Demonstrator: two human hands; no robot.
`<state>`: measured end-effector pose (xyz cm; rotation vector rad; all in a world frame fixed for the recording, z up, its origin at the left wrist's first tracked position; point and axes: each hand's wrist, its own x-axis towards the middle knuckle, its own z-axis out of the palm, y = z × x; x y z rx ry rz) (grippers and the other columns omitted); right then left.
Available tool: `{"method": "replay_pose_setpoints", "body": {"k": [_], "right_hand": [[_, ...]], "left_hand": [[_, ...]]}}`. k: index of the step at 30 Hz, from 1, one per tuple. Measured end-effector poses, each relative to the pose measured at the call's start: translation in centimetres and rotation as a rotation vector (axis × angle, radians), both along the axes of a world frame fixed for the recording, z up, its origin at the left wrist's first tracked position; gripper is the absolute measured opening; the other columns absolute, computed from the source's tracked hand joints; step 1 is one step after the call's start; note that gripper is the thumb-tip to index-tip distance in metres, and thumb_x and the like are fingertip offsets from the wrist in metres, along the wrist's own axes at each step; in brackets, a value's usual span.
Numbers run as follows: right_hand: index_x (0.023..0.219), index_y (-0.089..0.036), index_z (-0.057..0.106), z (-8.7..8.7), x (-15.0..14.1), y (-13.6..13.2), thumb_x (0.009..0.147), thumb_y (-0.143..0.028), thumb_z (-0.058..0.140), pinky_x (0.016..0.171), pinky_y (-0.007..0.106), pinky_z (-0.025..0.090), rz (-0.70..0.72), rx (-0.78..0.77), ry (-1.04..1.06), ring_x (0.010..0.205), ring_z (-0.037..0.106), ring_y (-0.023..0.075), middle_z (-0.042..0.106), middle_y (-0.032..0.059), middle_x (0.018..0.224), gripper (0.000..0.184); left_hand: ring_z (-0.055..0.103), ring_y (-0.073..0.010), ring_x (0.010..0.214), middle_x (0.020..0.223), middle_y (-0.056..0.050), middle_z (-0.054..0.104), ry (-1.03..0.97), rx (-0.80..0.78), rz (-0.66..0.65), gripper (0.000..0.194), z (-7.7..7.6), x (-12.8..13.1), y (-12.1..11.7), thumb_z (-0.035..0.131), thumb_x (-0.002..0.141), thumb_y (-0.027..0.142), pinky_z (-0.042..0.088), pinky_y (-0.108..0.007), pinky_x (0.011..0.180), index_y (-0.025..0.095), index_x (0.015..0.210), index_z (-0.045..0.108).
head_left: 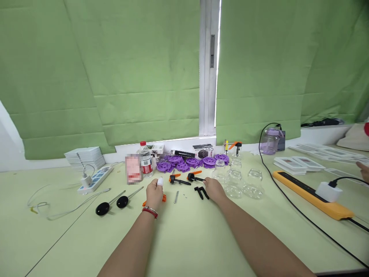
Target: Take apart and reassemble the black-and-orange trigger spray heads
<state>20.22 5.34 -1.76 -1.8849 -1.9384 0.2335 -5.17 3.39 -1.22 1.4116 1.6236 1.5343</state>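
Observation:
My left hand (155, 193) is closed around a small white piece (160, 181) whose end pokes out past the fingers. Orange plastic parts (164, 198) show beside and beneath that hand. My right hand (215, 190) has its fingers pinched at the stem end of a black-and-orange lever piece (192, 177). A second lever piece (176, 179) of the same kind lies to its left. Just below the right fingertips are two black L-shaped parts (198, 193). Two thin metal pins (176, 197) and tiny bits (185, 196) rest between the hands.
Clear glass jars (234, 184) stand right of my right hand. Purple plastic pieces (183, 166) are piled behind, near a water bottle (146, 161). Two black-headed metal rods (122, 202) lie left. An orange power strip (314, 196) and another person's hand (362, 171) are at right.

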Motion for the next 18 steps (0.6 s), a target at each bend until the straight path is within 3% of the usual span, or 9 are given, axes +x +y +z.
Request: {"method": "replay_pose_setpoints", "body": {"k": [11, 18], "right_hand": [[0.093, -0.015, 0.061, -1.4, 0.5, 1.2, 0.084, -0.013, 0.044, 0.059, 0.025, 0.034, -0.009, -0.078, -0.044, 0.08, 0.061, 0.0203, 0.065, 0.0115, 0.088, 0.02], [0.105, -0.015, 0.056, -1.6, 0.5, 1.5, 0.083, -0.009, 0.043, 0.063, 0.025, 0.038, -0.075, -0.097, -0.066, 0.086, 0.061, 0.0217, 0.063, 0.0128, 0.096, 0.027]], "left_hand": [[0.03, -0.0096, 0.042, 0.048, 0.006, 0.03, 0.02, -0.033, -0.079, 0.028, 1.0, 1.1, -1.1, 0.048, 0.075, 0.04, 0.023, -0.022, 0.042, 0.022, 0.058, 0.038], [0.027, -0.0076, 0.039, 0.046, 0.007, 0.027, 0.027, -0.072, -0.091, 0.029, 1.0, 1.3, -1.3, 0.047, 0.075, 0.039, 0.021, -0.02, 0.038, 0.021, 0.057, 0.034]]}}
